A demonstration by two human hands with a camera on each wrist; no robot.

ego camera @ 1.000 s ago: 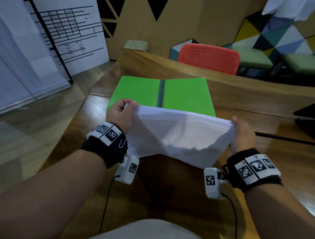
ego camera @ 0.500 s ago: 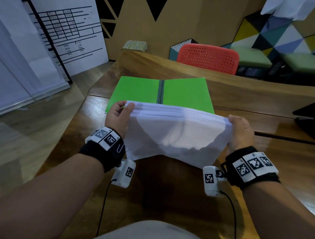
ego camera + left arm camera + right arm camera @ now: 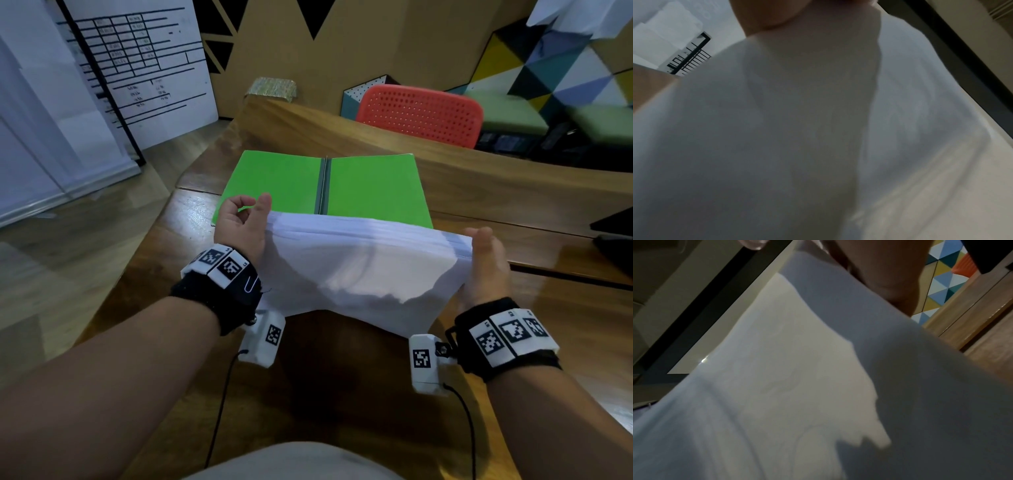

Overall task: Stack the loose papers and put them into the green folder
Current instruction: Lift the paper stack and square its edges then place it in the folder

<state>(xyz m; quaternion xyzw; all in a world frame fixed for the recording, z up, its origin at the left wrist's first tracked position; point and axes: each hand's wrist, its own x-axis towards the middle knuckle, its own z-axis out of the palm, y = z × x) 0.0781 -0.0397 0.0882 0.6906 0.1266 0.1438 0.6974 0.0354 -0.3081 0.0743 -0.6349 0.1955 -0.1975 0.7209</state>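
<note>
I have the stack of papers (image 3: 356, 267) up off the wooden table (image 3: 342, 377), held between my two hands. My right hand (image 3: 486, 263) grasps the stack's right end, thumb on top at the upper corner; the fingers behind the sheets are hidden, so I judge rather than see that they curl round the back. My left hand (image 3: 243, 226) lies against the left end: its heel presses the sheets, but the thumb and forefinger curl above the corner with a gap between them, so I cannot tell whether it is truly clamping the paper or only steadying it. Both wrist views show little but white paper close up.

As for progress, the gathering looks done: the sheets are in one bundle, though the top edges between my hands are stepped, not flush. From the slant of the stack I judge I am squaring it. The green folder (image 3: 322, 186) lies open and flat just beyond my grip, its spine in line with the middle of the stack, both leaves bare. Left to do: finish squaring, carry the bundle forward, lay it on a leaf and close the cover
</note>
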